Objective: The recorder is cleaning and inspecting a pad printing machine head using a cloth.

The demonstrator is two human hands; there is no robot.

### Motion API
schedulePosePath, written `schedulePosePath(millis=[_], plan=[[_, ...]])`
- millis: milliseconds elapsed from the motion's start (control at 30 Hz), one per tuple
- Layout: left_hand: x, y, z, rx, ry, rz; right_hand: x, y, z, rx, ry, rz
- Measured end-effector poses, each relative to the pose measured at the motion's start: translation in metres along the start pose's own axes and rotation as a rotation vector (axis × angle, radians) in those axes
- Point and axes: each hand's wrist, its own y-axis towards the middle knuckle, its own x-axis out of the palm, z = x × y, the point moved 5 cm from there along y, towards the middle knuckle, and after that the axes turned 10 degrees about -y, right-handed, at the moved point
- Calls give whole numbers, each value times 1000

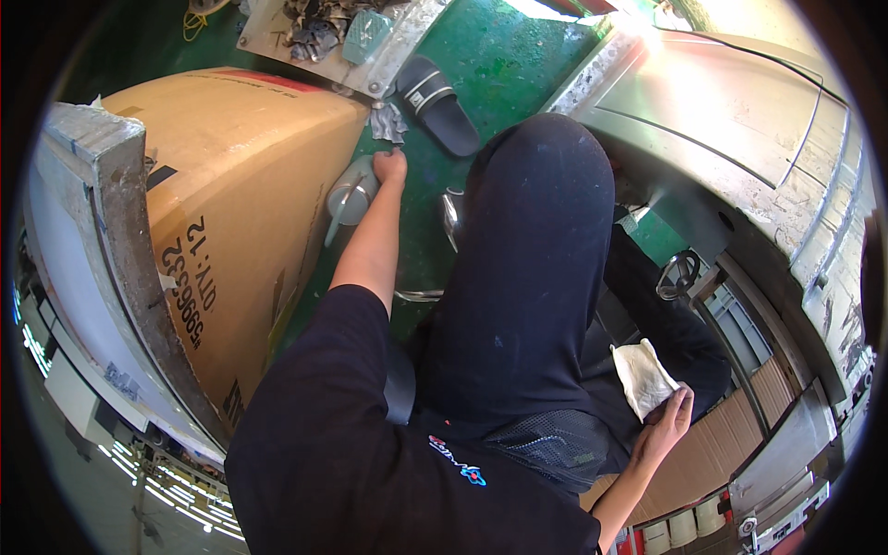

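Observation:
My left hand [391, 165] reaches down to the floor on the left, its fingers closed at the end of a grey rounded container [351, 196] with a thin pale spout-like part. How the fingers wrap it is partly hidden. Just past my fingertips lies a crumpled grey rag [388, 123]. On the right, beside my thigh, my right hand [668, 418] pinches the lower corner of a cream folded cloth pad [642, 377], which stands up from my fingers with a slightly darker patch on it.
A large cardboard box [250, 166] stands close on the left, beside a worn metal-edged frame [120, 194]. Beyond my left hand are a dark slipper [438, 106] and a low platform [305, 65] with scraps. A grey machine [721, 120] with a black handwheel [678, 275] rises at right.

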Motion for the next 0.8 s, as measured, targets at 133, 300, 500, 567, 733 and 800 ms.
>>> schedulePosePath(millis=[133,300,500,567,733,800], plan=[[-1,-2,2,120,-15,-38,0,0,-1,-10,-21,-26],[0,-6,3,188,56,-75,-2,3,3,-10,-30,1],[3,-6,-4,213,67,-118,0,0,-3,-18,-42,-10],[8,-9,-2,221,60,-145,-5,2,0,3,-41,-56],[6,4,-11,214,25,-138,-3,7,3,-31,-49,-50],[7,7,-12,206,30,-129,-3,7,1,-46,-49,-40]])
